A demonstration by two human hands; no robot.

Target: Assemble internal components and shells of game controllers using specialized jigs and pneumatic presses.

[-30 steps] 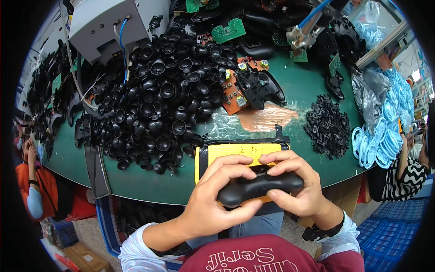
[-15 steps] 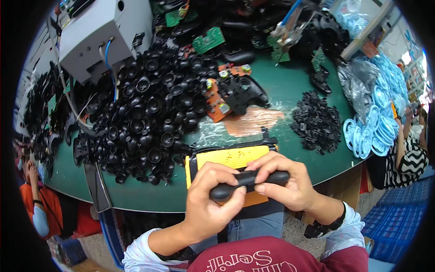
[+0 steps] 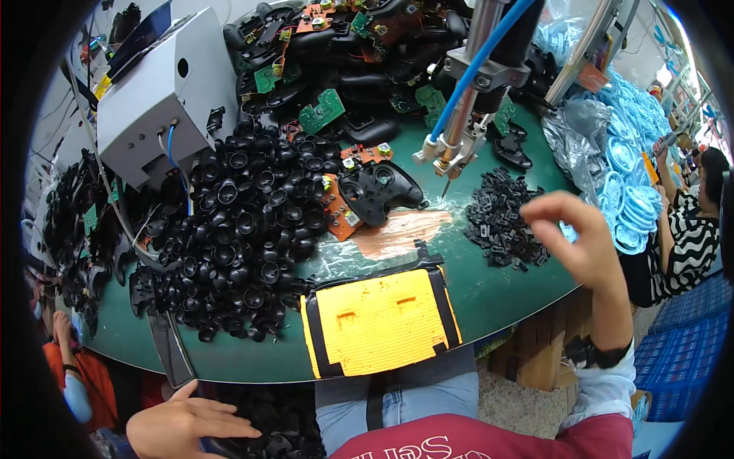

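Observation:
My left hand (image 3: 191,424) is below the table's front edge at the lower left. Its fingers are stretched out over dark controller shells (image 3: 279,428) lying beneath the tabletop. My right hand (image 3: 585,245) is raised at the right, beside a heap of small black plastic pieces (image 3: 501,218). Its thumb and index finger curl together into a ring; anything between the tips is too small to make out. In front of me at the table edge lies a yellow ribbed pad (image 3: 382,321) with two slots and black tape along its sides.
A large mound of black cup-shaped parts (image 3: 237,229) covers the left. A metal pneumatic tool (image 3: 466,99) with a blue hose hangs over the table. Controller halves (image 3: 382,191), orange and green circuit boards (image 3: 321,111), a grey box (image 3: 157,99) and light blue rings (image 3: 623,199) surround it.
The black controller shell that both hands held over the yellow pad has left them. My left hand went down left under the table edge; my right hand moved up right to the small pieces.

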